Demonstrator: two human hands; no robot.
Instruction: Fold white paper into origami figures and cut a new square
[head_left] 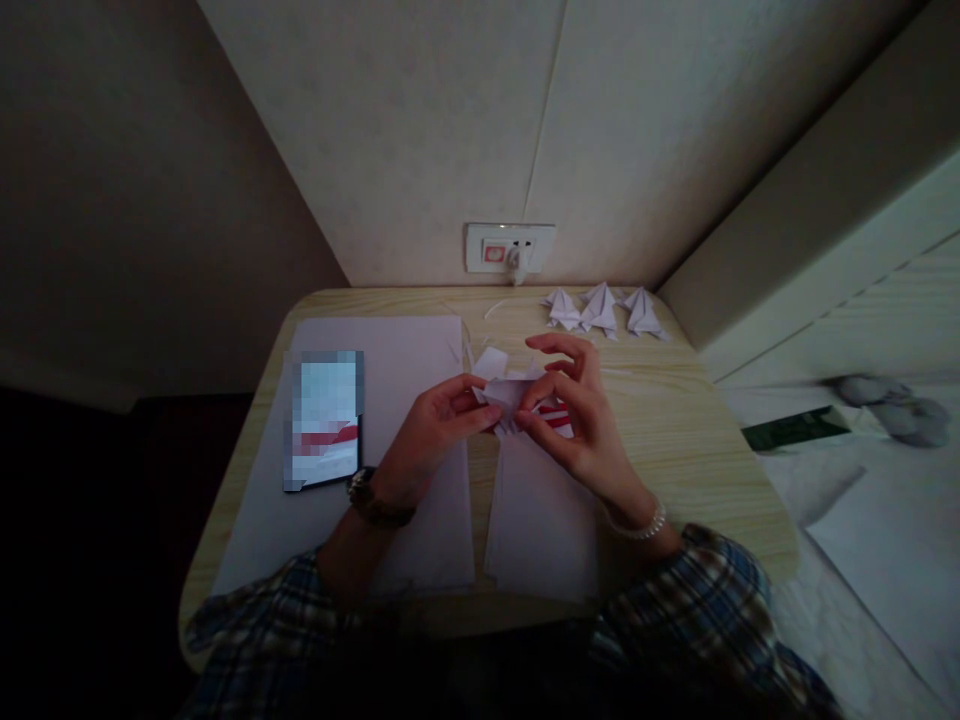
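Observation:
A small piece of folded white paper (pixel 511 394) is held between my two hands above the middle of the table. My left hand (pixel 442 425) pinches its left side between thumb and fingers. From the right, my right hand (pixel 574 410) grips the other side with thumb and index finger, its remaining fingers raised and curled. A red-and-white item (pixel 556 418) lies just behind my right fingers, partly hidden. Below the hands rests a narrow stack of white paper (pixel 540 520). Finer folds of the held paper are too small to make out.
Larger white sheets (pixel 420 350) cover the left of the wooden table (pixel 675 430), with a phone (pixel 326 420) on top. Several paper scraps lie mid-table. Three folded paper figures (pixel 598 308) stand at the back right, near a wall socket (pixel 510 248) with a plug.

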